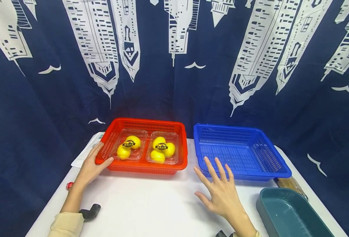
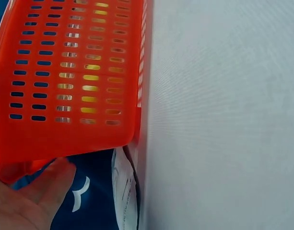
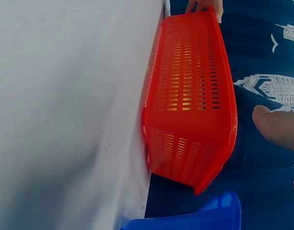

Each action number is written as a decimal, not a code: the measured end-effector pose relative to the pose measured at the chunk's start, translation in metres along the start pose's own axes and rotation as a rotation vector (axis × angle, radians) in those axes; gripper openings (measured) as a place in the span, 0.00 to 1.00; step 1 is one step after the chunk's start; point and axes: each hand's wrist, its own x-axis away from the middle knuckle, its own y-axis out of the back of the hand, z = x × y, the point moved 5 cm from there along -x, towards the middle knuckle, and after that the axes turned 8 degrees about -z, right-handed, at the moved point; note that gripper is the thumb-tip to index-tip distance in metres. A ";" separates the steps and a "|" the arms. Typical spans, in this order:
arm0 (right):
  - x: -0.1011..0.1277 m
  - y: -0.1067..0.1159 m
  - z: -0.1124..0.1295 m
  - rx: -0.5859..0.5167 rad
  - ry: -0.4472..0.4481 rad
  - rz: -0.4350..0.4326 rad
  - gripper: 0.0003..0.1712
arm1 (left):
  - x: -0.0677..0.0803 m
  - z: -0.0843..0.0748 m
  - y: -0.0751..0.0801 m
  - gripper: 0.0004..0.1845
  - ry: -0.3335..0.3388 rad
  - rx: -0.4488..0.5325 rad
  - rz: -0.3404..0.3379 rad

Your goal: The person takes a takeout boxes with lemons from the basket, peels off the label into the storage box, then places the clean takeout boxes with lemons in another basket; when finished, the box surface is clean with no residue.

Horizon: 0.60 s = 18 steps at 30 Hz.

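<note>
Red basket point(image 1: 143, 166) sits at the back left of the white table point(image 1: 150, 207), and the left hand point(image 1: 92, 166) rests against its near left corner, fingers straight along the side and thumb on the front wall. Inside lie two clear boxes point(image 1: 129, 158) of lemons point(image 1: 163, 149). Just right of it stands a blue basket point(image 1: 242, 153). The right hand point(image 1: 220, 191) hovers before that one with fingers spread, holding nothing. A teal tray point(image 1: 287, 214) lies at the near right.
</note>
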 end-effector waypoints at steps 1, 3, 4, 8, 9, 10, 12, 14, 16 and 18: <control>0.000 0.000 0.000 0.001 -0.003 0.009 0.39 | 0.000 0.000 0.000 0.46 0.010 0.000 0.005; 0.000 -0.001 0.001 -0.001 -0.009 0.017 0.38 | 0.000 0.000 0.001 0.47 0.029 -0.002 0.021; 0.000 -0.001 0.001 -0.002 -0.009 0.018 0.38 | 0.000 0.001 0.001 0.48 0.035 -0.003 0.027; 0.000 -0.003 0.002 -0.010 -0.004 0.013 0.38 | -0.001 0.002 0.000 0.49 0.044 -0.001 0.036; 0.000 -0.003 0.002 -0.009 -0.003 0.013 0.38 | -0.001 0.002 0.000 0.49 0.044 0.000 0.034; 0.000 -0.004 0.002 -0.010 -0.002 0.012 0.38 | -0.001 0.002 0.000 0.49 0.044 0.005 0.032; -0.001 -0.005 0.001 -0.014 -0.004 0.009 0.39 | -0.001 0.002 0.000 0.49 0.045 0.013 0.030; -0.001 -0.006 0.001 -0.019 -0.006 0.002 0.39 | -0.001 0.002 0.000 0.49 0.048 0.022 0.028; -0.001 -0.007 0.000 -0.026 -0.005 -0.004 0.39 | -0.001 0.002 -0.001 0.49 0.052 0.030 0.031; -0.003 -0.007 -0.001 -0.037 -0.001 -0.012 0.38 | -0.002 0.002 0.000 0.50 0.058 0.032 0.032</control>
